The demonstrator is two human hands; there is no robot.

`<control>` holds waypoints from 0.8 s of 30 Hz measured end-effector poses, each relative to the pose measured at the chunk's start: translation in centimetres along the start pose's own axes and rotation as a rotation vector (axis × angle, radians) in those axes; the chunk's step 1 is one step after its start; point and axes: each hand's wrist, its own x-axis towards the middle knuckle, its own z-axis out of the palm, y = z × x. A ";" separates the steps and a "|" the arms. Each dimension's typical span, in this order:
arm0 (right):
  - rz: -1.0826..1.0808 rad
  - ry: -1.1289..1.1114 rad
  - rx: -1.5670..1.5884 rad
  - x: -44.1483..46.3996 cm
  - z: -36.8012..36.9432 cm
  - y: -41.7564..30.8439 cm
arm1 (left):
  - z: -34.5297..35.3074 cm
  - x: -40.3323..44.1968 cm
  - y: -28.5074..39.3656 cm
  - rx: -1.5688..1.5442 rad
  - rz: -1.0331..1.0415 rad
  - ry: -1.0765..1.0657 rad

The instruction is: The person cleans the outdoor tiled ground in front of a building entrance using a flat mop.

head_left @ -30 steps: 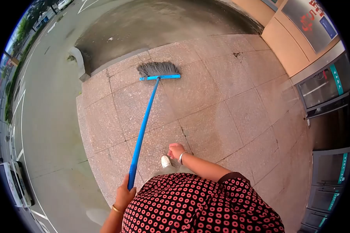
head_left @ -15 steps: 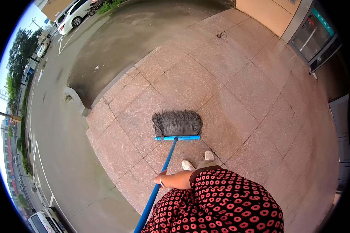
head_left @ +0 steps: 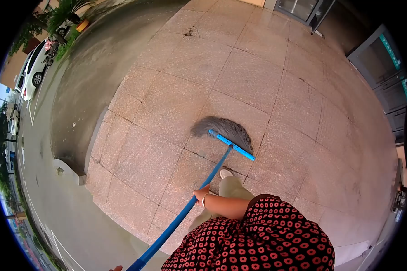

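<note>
A wide mop with grey strings (head_left: pixel 228 129) lies on the tiled floor, its blue bar (head_left: pixel 242 151) slanting down to the right. From the bar a blue handle (head_left: pixel 178 221) runs down to the lower left edge of view. My right hand (head_left: pixel 201 194), wearing a pale bracelet, is closed around the middle of this handle. At the bottom edge, only a small part of my left hand (head_left: pixel 117 268) shows beside the upper end of the handle; its grip is cut off. One light shoe (head_left: pixel 226 173) stands close behind the mop bar.
Pinkish stone tiles (head_left: pixel 167 131) spread around me, with a curb edge at the left. A low grey curb block (head_left: pixel 70 171) stands by the asphalt. Glass doors (head_left: pixel 379 67) are at upper right. A white car (head_left: pixel 37 72) is parked at upper left.
The mop head has moved right and turned, its bar now slanted and the strings swept into a curve. My view has turned to the right. Part of my left hand has come into view.
</note>
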 end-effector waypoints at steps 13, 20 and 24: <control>-0.362 0.180 0.472 7.2 -23.2 -28.8 | 7.3 25.3 23.0 -0.307 0.366 -0.226; -0.474 -0.106 0.699 1.9 -31.3 -45.2 | 8.0 43.2 43.8 -0.362 0.622 -0.214; -0.470 -0.132 0.667 0.4 -33.8 -48.1 | 11.0 52.6 53.8 -0.457 0.668 -0.299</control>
